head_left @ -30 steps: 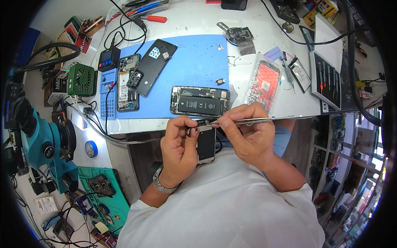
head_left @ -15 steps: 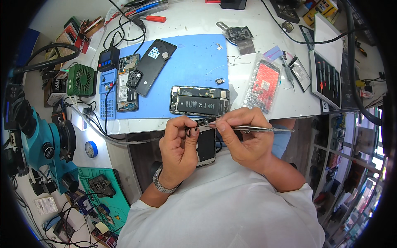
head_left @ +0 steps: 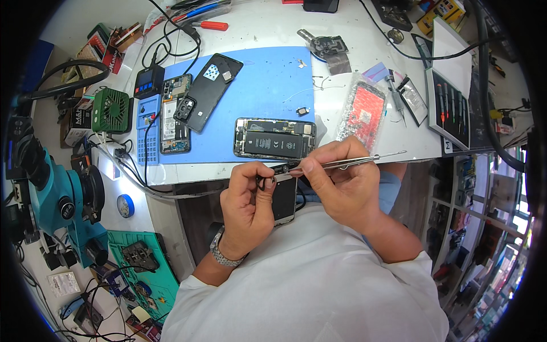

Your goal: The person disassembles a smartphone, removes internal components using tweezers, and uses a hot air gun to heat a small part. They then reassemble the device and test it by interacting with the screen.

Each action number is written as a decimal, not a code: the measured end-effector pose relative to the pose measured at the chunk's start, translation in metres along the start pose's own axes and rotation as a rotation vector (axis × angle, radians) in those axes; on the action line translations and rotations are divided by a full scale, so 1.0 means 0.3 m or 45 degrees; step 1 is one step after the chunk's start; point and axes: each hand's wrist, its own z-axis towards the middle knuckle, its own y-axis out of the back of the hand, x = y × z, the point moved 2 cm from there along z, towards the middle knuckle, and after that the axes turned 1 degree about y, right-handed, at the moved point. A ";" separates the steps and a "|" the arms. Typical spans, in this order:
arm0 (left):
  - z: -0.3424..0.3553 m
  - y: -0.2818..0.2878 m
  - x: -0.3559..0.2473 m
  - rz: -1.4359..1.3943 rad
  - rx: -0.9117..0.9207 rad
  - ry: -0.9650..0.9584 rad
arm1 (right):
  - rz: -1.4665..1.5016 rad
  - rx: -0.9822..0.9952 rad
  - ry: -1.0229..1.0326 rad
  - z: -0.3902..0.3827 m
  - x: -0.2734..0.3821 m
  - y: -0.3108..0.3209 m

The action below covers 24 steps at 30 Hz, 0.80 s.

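Observation:
In front of my chest, my left hand (head_left: 248, 202) pinches a small black phone part (head_left: 278, 169) with a dark flex cable (head_left: 262, 182) curling at the fingertips. My right hand (head_left: 348, 185) grips silver tweezers (head_left: 362, 160), whose tips reach the black part; whether they clamp it is too small to see. Just beyond my hands lies an opened phone (head_left: 274, 138) with its black battery showing. Below the fingers, a phone screen (head_left: 285, 199) is near my lap, partly hidden by my left hand.
A blue mat (head_left: 273, 74) carries another opened phone (head_left: 174, 122) and a black back cover (head_left: 209, 91). To the right are a bubble-wrapped red item (head_left: 364, 114) and a screwdriver case (head_left: 450, 105). A teal microscope (head_left: 57, 188) and green fan (head_left: 112, 110) stand left.
My right hand has shifted slightly right, and the tweezers' rear end has tilted upward. My left hand has barely moved and keeps its pinch on the black part.

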 end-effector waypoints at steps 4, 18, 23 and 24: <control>0.000 -0.002 -0.012 -0.072 -0.009 0.099 | -0.053 -0.041 0.157 -0.021 -0.031 -0.005; -0.004 0.002 -0.008 -0.150 -0.046 0.198 | -0.276 -0.036 0.401 -0.032 -0.041 -0.010; 0.001 0.004 -0.021 -0.145 -0.040 0.217 | -0.256 -0.071 0.482 -0.027 -0.043 -0.017; 0.000 0.003 -0.021 -0.155 -0.044 0.227 | -0.268 -0.069 0.496 -0.027 -0.042 -0.017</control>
